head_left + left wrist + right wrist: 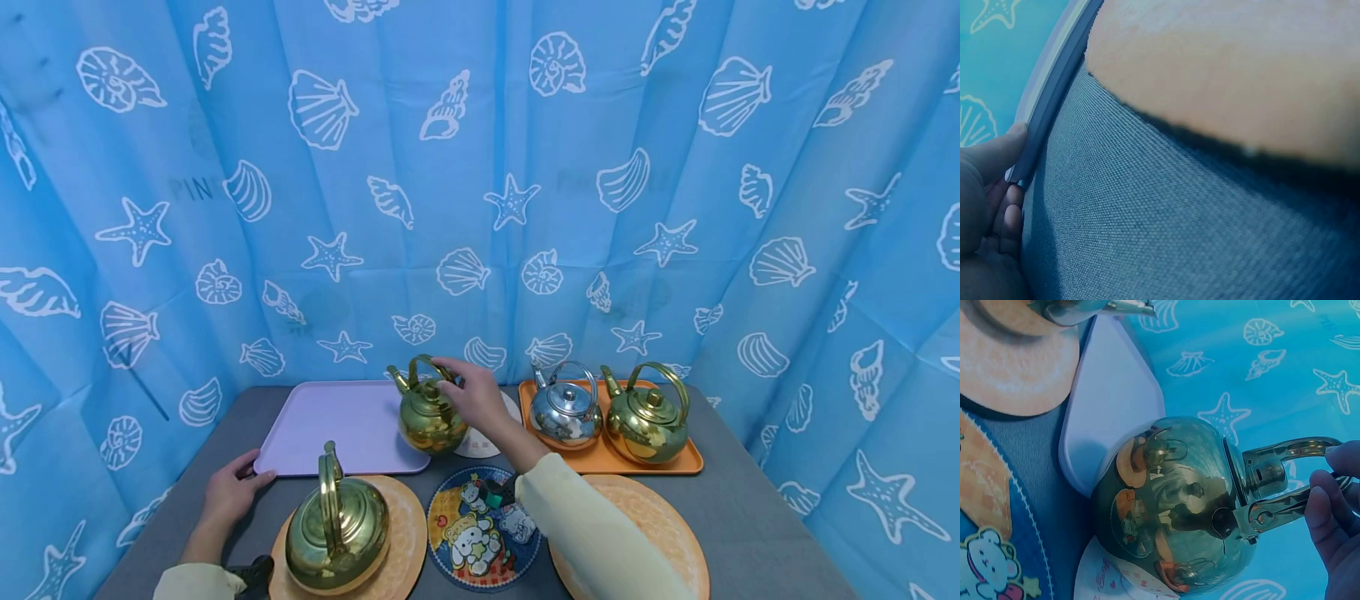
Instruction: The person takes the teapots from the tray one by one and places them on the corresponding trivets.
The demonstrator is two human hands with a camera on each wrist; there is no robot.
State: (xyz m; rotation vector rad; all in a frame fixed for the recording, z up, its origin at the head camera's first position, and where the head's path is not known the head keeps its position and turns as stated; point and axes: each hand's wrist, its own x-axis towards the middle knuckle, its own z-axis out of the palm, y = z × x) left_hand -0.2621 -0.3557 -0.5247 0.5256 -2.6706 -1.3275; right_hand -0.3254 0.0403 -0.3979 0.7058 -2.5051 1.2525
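Note:
A gold kettle (pixel 431 421) hangs by its arched handle from my right hand (pixel 476 398), whose fingers curl round the handle top. In the head view the kettle overlaps the right end of a lilac tray (pixel 337 429) and a white round mat (pixel 480 443). The right wrist view shows its shiny body (pixel 1172 500) and my fingers on the handle. My left hand (pixel 231 493) pinches the tray's near left corner, thumb on the rim (pixel 1038 115) and the other fingers curled at its edge. Another gold kettle (pixel 337 533) stands close right of that hand on an orange round mat (pixel 405 533).
An orange tray (pixel 686 458) at the back right bears a silver kettle (pixel 566 417) and a further gold kettle (pixel 648 429). A blue cartoon mat (pixel 480 533) lies front centre, and another orange round mat (pixel 667 533) lies partly beneath my right sleeve. Behind the grey table hangs a blue shell-print curtain (pixel 480 225).

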